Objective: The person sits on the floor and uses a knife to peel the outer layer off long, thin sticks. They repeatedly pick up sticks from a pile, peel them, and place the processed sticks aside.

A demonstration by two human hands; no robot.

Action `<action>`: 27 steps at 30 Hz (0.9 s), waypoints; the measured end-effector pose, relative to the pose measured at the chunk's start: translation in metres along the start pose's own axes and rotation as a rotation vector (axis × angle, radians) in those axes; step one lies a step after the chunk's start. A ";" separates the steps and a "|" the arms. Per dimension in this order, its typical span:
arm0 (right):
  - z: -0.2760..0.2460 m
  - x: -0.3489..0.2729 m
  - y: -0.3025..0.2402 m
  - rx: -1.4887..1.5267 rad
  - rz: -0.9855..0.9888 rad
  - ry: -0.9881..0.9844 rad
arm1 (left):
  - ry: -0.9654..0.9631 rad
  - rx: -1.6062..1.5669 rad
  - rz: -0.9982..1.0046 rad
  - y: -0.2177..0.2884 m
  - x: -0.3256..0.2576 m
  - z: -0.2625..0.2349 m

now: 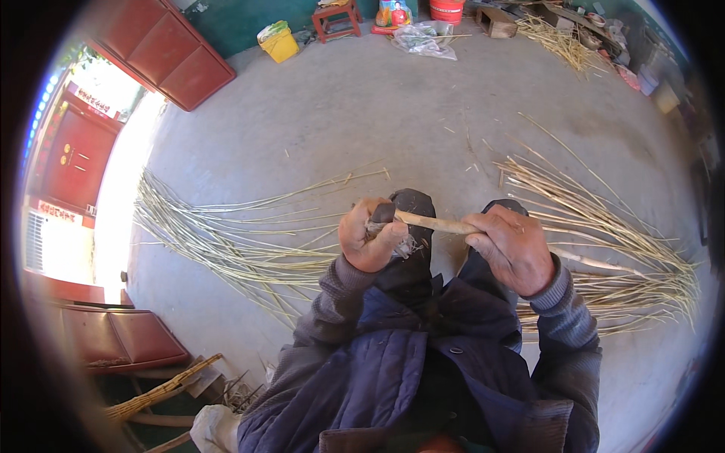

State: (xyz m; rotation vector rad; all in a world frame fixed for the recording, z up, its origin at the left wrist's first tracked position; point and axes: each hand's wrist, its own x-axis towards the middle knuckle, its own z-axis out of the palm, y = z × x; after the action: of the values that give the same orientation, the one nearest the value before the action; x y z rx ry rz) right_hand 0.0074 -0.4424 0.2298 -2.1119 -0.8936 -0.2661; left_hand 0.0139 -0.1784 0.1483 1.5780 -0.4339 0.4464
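My left hand (365, 240) is closed around a dark, blunt piece (383, 213) with grey ragged material (406, 247) hanging out below the fingers. What the dark piece is, I cannot make out. Against it lies the end of a pale wooden stick (436, 223), which runs to the right. My right hand (513, 245) wraps round this stick, thumb toward the left hand. Beyond my right hand a pale length continues among the stalks. Both hands are held above my knees, a short way apart.
Thin stalks lie fanned on the concrete floor, one bunch (226, 245) to my left, another (642, 287) to my right. Farther off stand a yellow bucket (279, 45), a red stool (336, 21) and a red bucket (447, 10). A bundle of canes (162, 391) sits lower left, near red door panels (143, 336).
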 end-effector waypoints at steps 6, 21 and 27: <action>0.001 0.000 0.000 0.037 -0.009 0.024 | 0.023 0.081 0.032 0.004 0.000 0.004; -0.006 -0.002 -0.007 0.031 0.014 0.016 | -0.138 -0.341 -0.028 0.005 -0.011 0.032; -0.008 0.003 -0.004 0.024 0.027 0.038 | -0.099 -0.361 -0.062 0.001 -0.005 0.025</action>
State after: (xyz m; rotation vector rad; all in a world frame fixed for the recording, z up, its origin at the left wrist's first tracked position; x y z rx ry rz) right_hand 0.0080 -0.4452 0.2389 -2.0885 -0.8415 -0.2787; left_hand 0.0101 -0.2036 0.1456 1.2619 -0.5091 0.2273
